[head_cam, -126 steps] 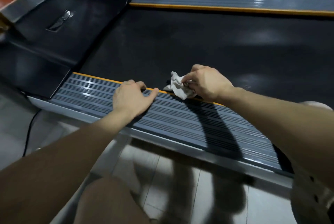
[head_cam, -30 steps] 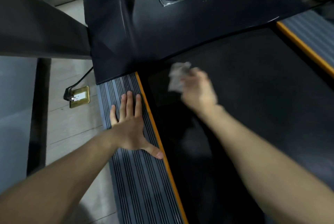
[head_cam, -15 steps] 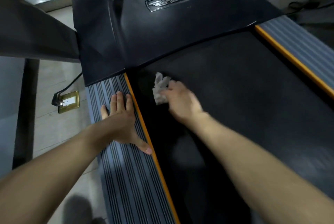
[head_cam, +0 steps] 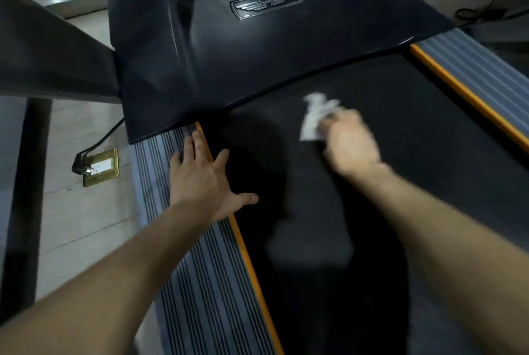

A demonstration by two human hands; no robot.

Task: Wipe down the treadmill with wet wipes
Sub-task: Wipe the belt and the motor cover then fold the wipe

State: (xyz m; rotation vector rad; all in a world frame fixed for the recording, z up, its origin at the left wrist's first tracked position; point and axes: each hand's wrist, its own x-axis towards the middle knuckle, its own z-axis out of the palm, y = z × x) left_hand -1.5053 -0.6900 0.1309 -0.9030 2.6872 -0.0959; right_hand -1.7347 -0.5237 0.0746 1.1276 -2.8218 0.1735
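One wet wipe (head_cam: 313, 119) lying on belt (head_cam: 429, 171) ahead of right hand (head_cam: 352, 148) gripping it; left hand (head_cam: 200, 180) pressing spread-flat on side rail (head_cam: 206, 297).

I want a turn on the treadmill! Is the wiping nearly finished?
Hard to say what is already clean; no surface shows wipe marks. In hand: the right hand rubs the wet wipe over the belt near the motor cover, while the left hand rests flat on the left side rail. Probably left: the rest of the belt.
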